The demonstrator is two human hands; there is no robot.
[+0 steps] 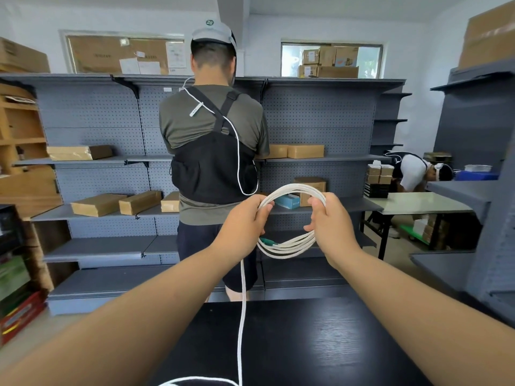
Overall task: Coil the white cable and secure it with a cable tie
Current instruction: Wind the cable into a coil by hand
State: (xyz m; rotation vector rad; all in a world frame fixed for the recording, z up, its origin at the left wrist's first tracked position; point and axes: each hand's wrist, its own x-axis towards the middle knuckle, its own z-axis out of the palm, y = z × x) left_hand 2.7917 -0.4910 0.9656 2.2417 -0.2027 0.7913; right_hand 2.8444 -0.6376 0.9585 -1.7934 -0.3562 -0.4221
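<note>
Desk (306, 344) — black woodgrain, 6 o'clock. One loose tail (242, 316) of cable climbs from it to the coil.

White cable (289, 247) — several loops held in the air beyond the desk's far edge. Looks light and limp, and likely to spring apart if released.
- Left hand (245, 221): at the coil's 9 o'clock, fingers (263, 210) curled round the strands.
- Right hand (330, 218): at 3 o'clock, wrapped likewise.
- Best hold: pinch all loops together where a tie would cinch.

Green piece (267, 241) — coil's 7 o'clock. Tie or plug, cannot tell.

Shelving (320, 112) — 12 o'clock. Cardboard boxes (97, 204) closed, contents unseen.
</note>
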